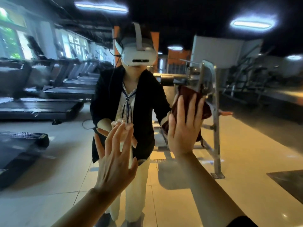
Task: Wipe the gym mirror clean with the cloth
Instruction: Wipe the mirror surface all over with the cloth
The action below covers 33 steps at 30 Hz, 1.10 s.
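1. We're facing the big wall-sized glass gym mirror [246, 145], and it fills pretty much the whole view, so nearly everything we see is a reflection.
2. Our right hand [183, 128] is flat, fingers straight and pointing up, pressing the dark maroon cloth [188, 97] against the glass. Nothing is curled round it; it's just pinned under the palm and fingers.
3. The cloth sits right of centre at about mid-height on the mirror, bunched up, with folds sticking out above the fingertips, to the right of the hand and a bit below the wrist.
4. Our left hand [114, 154] is wide open too, fingers spread and straight, holding nothing. The fingertips meet their own reflection, so they look to be at the glass, though we can't tell how hard they press.
5. In the reflection there's the person in a black jacket [147, 104], striped scarf and cream trousers, wearing a white head-mounted headset [137, 53].
6. On the left runs a row of dark treadmills [41, 102] beside bright windows.
7. Behind the cloth hand stands a grey metal weight rack [216, 128] holding a barbell.
8. The floor is pale glossy tile [237, 161], and the dark ceiling carries oval lights [252, 23]. It's all a bit blurry.
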Each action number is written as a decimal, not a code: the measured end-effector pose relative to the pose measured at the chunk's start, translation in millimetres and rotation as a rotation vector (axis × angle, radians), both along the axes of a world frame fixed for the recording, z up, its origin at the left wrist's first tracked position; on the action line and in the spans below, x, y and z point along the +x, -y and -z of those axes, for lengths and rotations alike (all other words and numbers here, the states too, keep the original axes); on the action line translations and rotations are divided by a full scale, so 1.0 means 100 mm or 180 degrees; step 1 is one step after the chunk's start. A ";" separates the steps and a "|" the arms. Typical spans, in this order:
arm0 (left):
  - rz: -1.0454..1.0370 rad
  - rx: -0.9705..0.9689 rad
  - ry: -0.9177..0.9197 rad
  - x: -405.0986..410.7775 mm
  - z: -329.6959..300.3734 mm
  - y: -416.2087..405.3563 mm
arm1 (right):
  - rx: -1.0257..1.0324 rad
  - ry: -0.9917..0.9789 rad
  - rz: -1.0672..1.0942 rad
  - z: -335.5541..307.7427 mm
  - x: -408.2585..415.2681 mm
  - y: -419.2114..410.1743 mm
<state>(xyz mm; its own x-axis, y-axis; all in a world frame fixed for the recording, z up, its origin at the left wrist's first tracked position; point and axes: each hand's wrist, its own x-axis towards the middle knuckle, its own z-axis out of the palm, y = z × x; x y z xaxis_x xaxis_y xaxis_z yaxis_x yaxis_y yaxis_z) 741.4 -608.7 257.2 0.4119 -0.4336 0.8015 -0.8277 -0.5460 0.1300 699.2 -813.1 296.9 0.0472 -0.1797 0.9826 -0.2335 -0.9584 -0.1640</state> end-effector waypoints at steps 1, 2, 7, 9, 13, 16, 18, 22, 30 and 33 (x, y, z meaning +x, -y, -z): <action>-0.0017 0.0008 0.0016 0.01 0.02 -0.03 | -0.0264 -0.0299 -0.0041 0.10 0.01 -0.10; -0.0041 -0.0002 0.0024 0.03 0.04 -0.08 | -0.0517 -0.0539 -0.0073 0.21 0.01 -0.14; -0.0131 -0.0108 -0.0042 0.20 0.11 -0.50 | 0.0126 -0.0025 0.0120 0.07 0.05 -0.14; -0.0076 -0.0010 -0.0079 0.33 0.13 -0.73 | 0.0525 0.0362 0.0277 -0.08 0.24 -0.37; -0.0074 -0.0027 -0.0056 0.72 0.14 -1.35 | 0.0112 0.0332 0.0227 -0.07 0.70 -1.20; -0.0194 -0.0261 0.0045 1.11 0.12 -1.90 | -0.0095 0.0092 0.0199 0.04 1.06 -1.97; -0.0325 -0.0348 0.0115 1.36 0.10 -2.24 | -0.0172 -0.0062 0.0131 0.13 1.30 -2.48; -0.0477 -0.0282 0.0306 1.71 0.00 -2.78 | -0.0576 -0.0590 0.0052 0.31 1.75 -3.40; -0.0346 0.0465 0.0563 1.93 0.03 -3.14 | -0.0756 -0.0498 0.0153 0.20 1.65 -3.27; -0.0297 0.0365 0.0599 1.90 0.05 -3.16 | 0.0582 0.0477 0.0348 -0.08 1.70 -3.18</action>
